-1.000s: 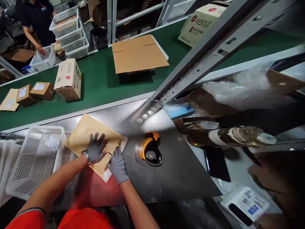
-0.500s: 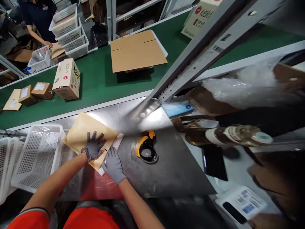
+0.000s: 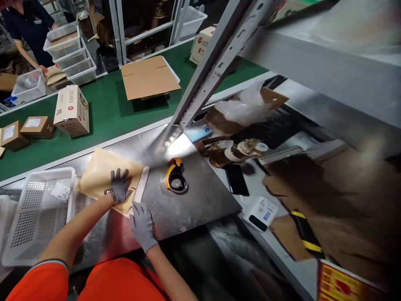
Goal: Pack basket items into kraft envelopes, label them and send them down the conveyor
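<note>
A tan padded envelope [image 3: 98, 171] lies flat on the metal worktop, with a pale bubble-lined flap strip [image 3: 143, 184] along its right edge. My left hand [image 3: 120, 186], in a grey glove, presses on the envelope with its fingers spread. At the lower end of the strip, my gloved right hand [image 3: 143, 225] has its fingers closed on the flap's corner; the fingertips are partly hidden. A black and yellow tape dispenser [image 3: 176, 175] rests on the worktop to the right of the envelope.
White plastic baskets [image 3: 40, 213] stand at the left. Beyond the worktop, a green conveyor [image 3: 106, 121] carries cartons [image 3: 72, 110] and a flat cardboard piece [image 3: 150, 78]. A metal post [image 3: 213, 62] rises behind. A bottle [image 3: 238, 152] and phone [image 3: 237, 179] lie right. A co-worker [image 3: 28, 33] stands opposite.
The view has swung to the right. My right hand has slid from lying over the strip down to its lower corner, exposing the strip. My left hand stays spread on the envelope.
</note>
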Demonstrator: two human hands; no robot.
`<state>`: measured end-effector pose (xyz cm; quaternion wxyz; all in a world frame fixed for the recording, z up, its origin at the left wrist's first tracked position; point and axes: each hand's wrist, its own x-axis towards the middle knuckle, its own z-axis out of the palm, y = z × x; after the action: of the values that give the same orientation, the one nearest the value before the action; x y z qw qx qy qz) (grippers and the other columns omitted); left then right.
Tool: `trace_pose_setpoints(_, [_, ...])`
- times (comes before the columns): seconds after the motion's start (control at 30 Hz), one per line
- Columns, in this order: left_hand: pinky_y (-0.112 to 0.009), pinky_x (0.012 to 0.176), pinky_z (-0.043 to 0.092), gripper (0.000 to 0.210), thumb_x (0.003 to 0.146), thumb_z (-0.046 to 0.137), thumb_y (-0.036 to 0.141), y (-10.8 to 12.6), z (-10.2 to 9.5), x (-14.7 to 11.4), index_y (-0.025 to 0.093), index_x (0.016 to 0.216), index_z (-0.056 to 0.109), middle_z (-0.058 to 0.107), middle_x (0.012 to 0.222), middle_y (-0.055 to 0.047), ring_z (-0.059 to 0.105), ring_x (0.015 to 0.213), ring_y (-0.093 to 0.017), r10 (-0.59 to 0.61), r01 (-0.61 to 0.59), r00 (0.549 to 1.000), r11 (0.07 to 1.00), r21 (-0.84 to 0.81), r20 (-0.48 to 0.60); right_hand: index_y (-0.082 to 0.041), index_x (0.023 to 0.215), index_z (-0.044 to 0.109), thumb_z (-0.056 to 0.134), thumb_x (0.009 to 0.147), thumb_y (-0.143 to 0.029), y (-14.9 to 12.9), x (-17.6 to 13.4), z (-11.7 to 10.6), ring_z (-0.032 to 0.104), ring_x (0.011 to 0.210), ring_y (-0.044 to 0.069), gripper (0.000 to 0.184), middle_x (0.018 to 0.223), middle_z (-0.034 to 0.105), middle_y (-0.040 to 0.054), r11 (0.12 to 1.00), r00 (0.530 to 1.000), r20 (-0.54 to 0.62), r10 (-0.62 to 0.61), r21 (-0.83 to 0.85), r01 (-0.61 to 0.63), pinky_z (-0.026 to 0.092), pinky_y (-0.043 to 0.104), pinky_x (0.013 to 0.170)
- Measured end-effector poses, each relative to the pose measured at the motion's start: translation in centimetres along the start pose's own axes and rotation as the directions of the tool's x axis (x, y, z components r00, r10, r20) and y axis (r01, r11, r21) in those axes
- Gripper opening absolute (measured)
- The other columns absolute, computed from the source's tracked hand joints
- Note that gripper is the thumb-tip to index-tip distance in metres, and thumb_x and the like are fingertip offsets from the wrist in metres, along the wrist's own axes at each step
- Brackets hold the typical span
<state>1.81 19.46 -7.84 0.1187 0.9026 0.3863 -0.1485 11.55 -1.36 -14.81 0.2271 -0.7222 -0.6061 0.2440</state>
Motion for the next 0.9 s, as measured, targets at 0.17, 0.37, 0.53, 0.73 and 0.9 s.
trace_pose_setpoints(0.17, [-0.088, 0.14, -0.002, 0.102, 0.104, 0.071, 0.069, -2.6, 0.5, -0.1, 0.028, 0.191, 0.037, 0.012, 0.203, -0.018, -0.004, 0.183, -0.063, 0.062, -0.059, 0.988, 0.998, -0.025, 0.143, -0.022, 0.135, 0.087, 0.067, 0.105, -0.026, -1.8, 1.6, -0.5, 0.052, 0.165, 0.044, 0.036, 0.164, 0.075, 0.0197, 0.985, 0.979, 0.201, -0.04, -0.156, 0.072, 0.024, 0.076, 0.145])
trace_pose_setpoints(0.37, [-0.094, 0.136, 0.003, 0.127, 0.085, 0.096, 0.066, -4.1, -0.2, 0.4, 0.028, 0.191, 0.036, 0.003, 0.201, -0.025, -0.005, 0.181, -0.069, 0.168, -0.162, 0.953, 0.986, -0.045, 0.251, -0.017, 0.13, 0.089, 0.076, 0.105, -0.031, -2.1, 2.5, -0.5, 0.042, 0.176, 0.049, 0.032, 0.173, 0.066, 0.0262, 0.976, 0.971, 0.228, -0.073, -0.182, 0.116, 0.03, 0.078, 0.143])
trace_pose_setpoints(0.53, [-0.087, 0.14, 0.003, 0.116, 0.083, 0.103, 0.054, -2.8, 0.3, 0.3, 0.022, 0.183, 0.054, 0.012, 0.2, -0.026, 0.001, 0.182, -0.067, 0.122, -0.122, 0.985, 0.992, -0.001, 0.126, -0.022, 0.114, 0.09, 0.076, 0.103, -0.019, 0.3, 0.3, 0.1, 0.075, 0.132, 0.031, 0.018, 0.136, 0.086, 0.0151, 0.988, 0.998, 0.066, -0.019, -0.152, 0.029, 0.06, 0.046, 0.113])
trace_pose_setpoints(0.73, [-0.078, 0.142, 0.012, 0.082, 0.085, 0.1, 0.048, -2.0, -0.1, 0.1, 0.021, 0.159, 0.079, 0.022, 0.201, -0.018, -0.002, 0.184, -0.058, 0.152, -0.152, 0.988, 0.988, -0.004, 0.015, -0.024, 0.117, 0.09, 0.084, 0.101, -0.031, 0.4, -0.4, -0.3, 0.072, 0.121, 0.03, 0.019, 0.126, 0.087, 0.0112, 0.988, 0.998, 0.064, 0.013, -0.157, -0.003, 0.053, 0.041, 0.105])
trace_pose_setpoints(0.9, [-0.078, 0.141, 0.012, 0.087, 0.086, 0.096, 0.059, -1.7, -1.3, 0.7, 0.026, 0.163, 0.075, 0.024, 0.201, -0.018, -0.001, 0.184, -0.054, 0.188, -0.187, 0.981, 0.982, 0.027, -0.046, -0.027, 0.102, 0.091, 0.074, 0.107, -0.027, -0.2, 0.0, -0.3, 0.072, 0.114, 0.027, 0.018, 0.117, 0.088, 0.0074, 0.995, 0.997, 0.047, 0.054, -0.083, -0.05, 0.051, 0.04, 0.098])
